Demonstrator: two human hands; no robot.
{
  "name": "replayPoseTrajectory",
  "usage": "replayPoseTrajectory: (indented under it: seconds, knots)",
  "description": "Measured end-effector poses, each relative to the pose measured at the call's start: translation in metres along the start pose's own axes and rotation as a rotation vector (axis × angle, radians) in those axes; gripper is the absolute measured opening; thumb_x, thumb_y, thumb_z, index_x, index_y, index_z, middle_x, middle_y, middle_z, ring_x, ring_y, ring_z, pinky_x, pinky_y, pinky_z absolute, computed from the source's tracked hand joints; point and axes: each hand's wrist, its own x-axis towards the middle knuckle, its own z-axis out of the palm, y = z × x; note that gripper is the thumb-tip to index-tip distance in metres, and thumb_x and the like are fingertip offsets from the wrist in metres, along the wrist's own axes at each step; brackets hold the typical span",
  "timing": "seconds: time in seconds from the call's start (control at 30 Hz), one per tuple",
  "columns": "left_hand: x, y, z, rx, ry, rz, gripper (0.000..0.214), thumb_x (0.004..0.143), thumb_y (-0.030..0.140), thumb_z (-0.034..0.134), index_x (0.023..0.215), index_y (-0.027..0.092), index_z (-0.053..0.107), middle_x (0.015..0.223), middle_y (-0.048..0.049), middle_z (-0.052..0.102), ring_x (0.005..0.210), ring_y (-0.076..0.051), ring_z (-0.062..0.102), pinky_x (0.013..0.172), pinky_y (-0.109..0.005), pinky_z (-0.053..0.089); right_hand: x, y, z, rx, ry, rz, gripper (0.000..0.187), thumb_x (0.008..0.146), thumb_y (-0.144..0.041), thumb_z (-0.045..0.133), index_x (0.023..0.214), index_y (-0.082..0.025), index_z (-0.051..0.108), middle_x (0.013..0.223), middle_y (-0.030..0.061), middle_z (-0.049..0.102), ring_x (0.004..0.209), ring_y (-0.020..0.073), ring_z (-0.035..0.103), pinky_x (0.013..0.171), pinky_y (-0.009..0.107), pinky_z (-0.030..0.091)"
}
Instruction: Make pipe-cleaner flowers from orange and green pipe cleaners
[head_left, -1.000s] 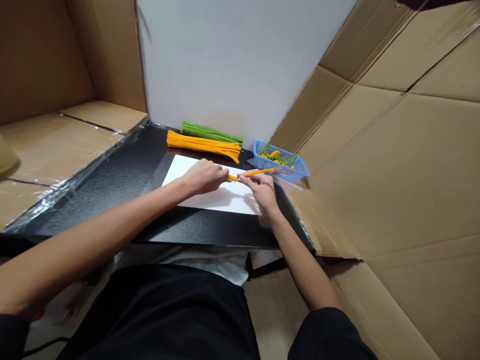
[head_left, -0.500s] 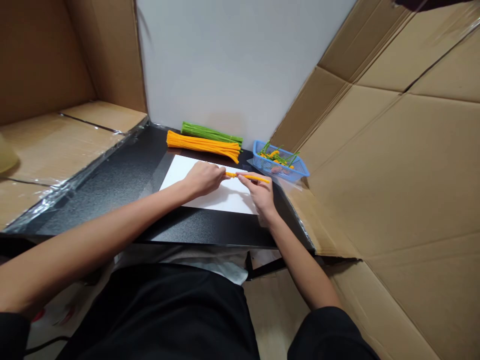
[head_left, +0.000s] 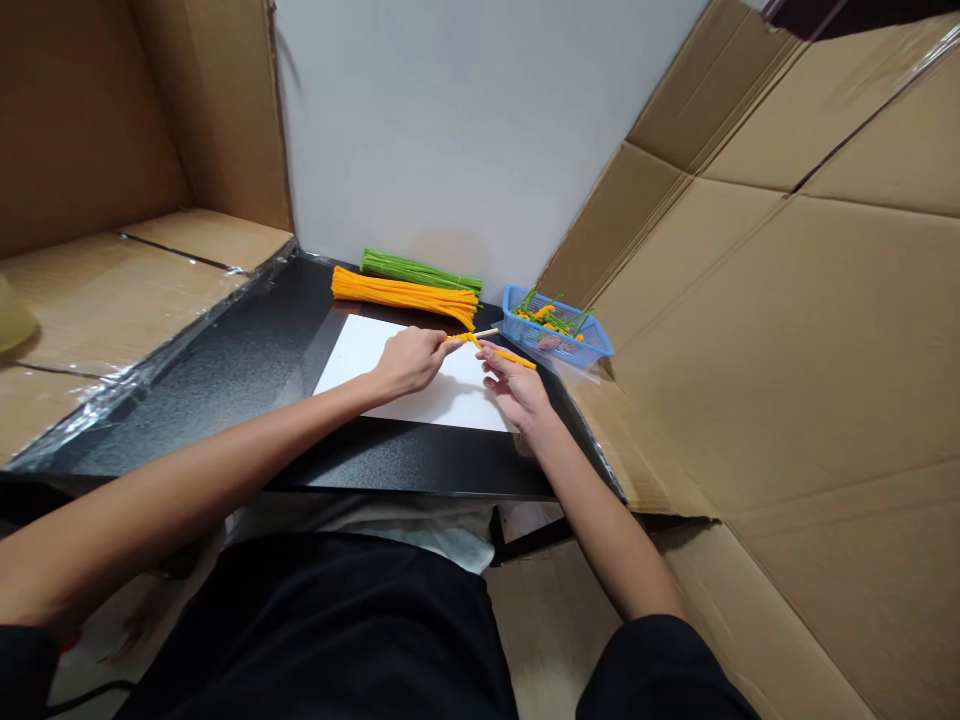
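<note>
Above a white sheet [head_left: 450,395], my left hand [head_left: 411,360] is closed on a thin wooden stick [head_left: 487,332] with an orange pipe cleaner [head_left: 517,358] coiled around it. The stick's bare end points right, past the coils. My right hand [head_left: 517,388] pinches the loose length of the same pipe cleaner between thumb and forefinger, its tail sticking out to the right. The stick's other end is hidden in my left hand.
Behind the sheet lie a bundle of orange pipe cleaners [head_left: 405,293] and a bundle of green pipe cleaners [head_left: 420,268]. A blue basket [head_left: 596,347] with orange and green pieces stands at the right. Cardboard walls [head_left: 787,350] flank the black table [head_left: 225,370].
My right hand has moved slightly down and away from the coils, its fingers spreading more. The stick's bare end now shows, and the pipe cleaner's loose length slants down from it.
</note>
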Motion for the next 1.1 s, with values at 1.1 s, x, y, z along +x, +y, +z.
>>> replayPoseTrajectory:
  seconds: [1.1]
  knots:
    - [0.0, -0.002, -0.005, 0.309, -0.033, 0.026, 0.068, 0.102, 0.061, 0.027, 0.097, 0.016, 0.077, 0.087, -0.0197, 0.073, 0.082, -0.033, 0.07, 0.066, -0.034, 0.038, -0.001, 0.008, -0.004, -0.4, -0.067, -0.469, 0.024, 0.071, -0.044, 0.085, 0.084, -0.024, 0.083, 0.1, 0.008, 0.078, 0.097, 0.0238, 0.068, 0.08, 0.034, 0.049]
